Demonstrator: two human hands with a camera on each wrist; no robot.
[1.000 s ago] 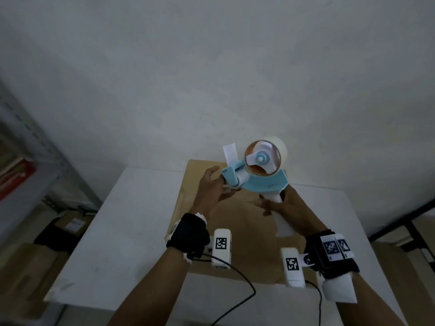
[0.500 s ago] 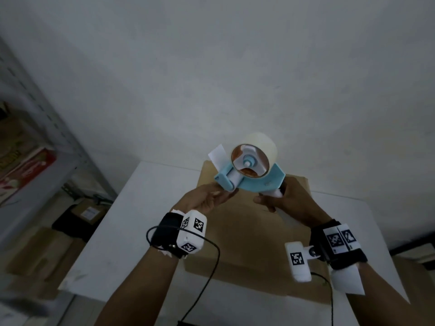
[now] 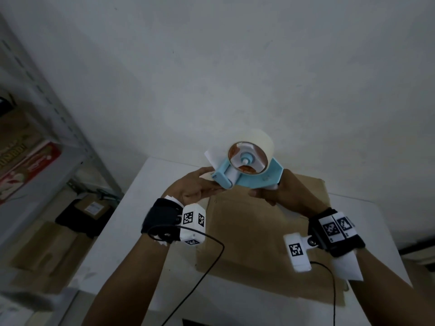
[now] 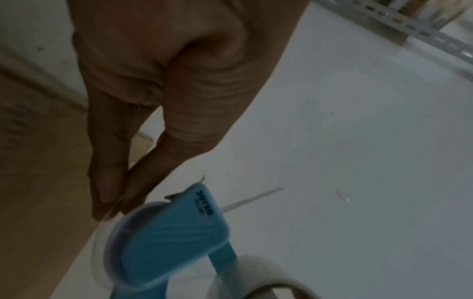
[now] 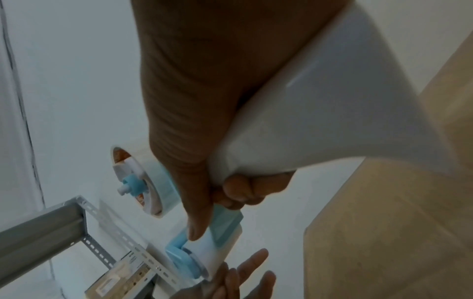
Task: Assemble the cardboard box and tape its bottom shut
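Observation:
A blue tape dispenser [image 3: 254, 177] with a whitish tape roll [image 3: 256, 142] is held up over a flat brown cardboard box [image 3: 259, 243] lying on the white table [image 3: 146, 208]. My right hand [image 3: 266, 194] grips its white handle; the right wrist view shows the fingers [image 5: 243, 192] curled round it. My left hand [image 3: 211, 182] reaches the front roller. In the left wrist view its thumb and fingertips [image 4: 110, 200] meet at the roller's edge and seem to pinch the tape end. The tape itself is hard to make out.
A grey metal shelf [image 3: 47, 161] with printed boxes stands at the left. Brown cartons [image 3: 47, 250] and a dark bag lie on the floor under it. A white wall rises behind the table. Black cables hang from both wrists.
My left hand has turned and closed its fingertips in at the dispenser's front roller. The dispenser has tilted a little while the right hand keeps its grip. The head view has shifted.

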